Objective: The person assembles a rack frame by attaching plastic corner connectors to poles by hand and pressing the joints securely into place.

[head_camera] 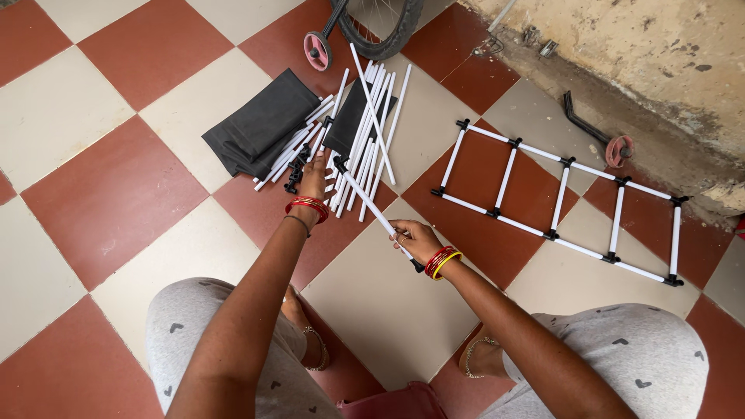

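Single head-worn view, looking steeply down, close over tiled floor

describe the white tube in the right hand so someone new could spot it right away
Start at the loose pile of white tubes on the checked floor, beside the folded black fabric. One white tube slants out of the pile toward the person, its near end in the right hand. Unlike its neighbours, it is held and has black connectors on both ends.

floor: glossy square tiles in a red and cream checkerboard, laid diagonally to the view. along the top right, a rough, stained beige plaster wall over a grimy concrete ledge. black spoked bicycle wheel at top centre. light is even and soft, shadows faint.
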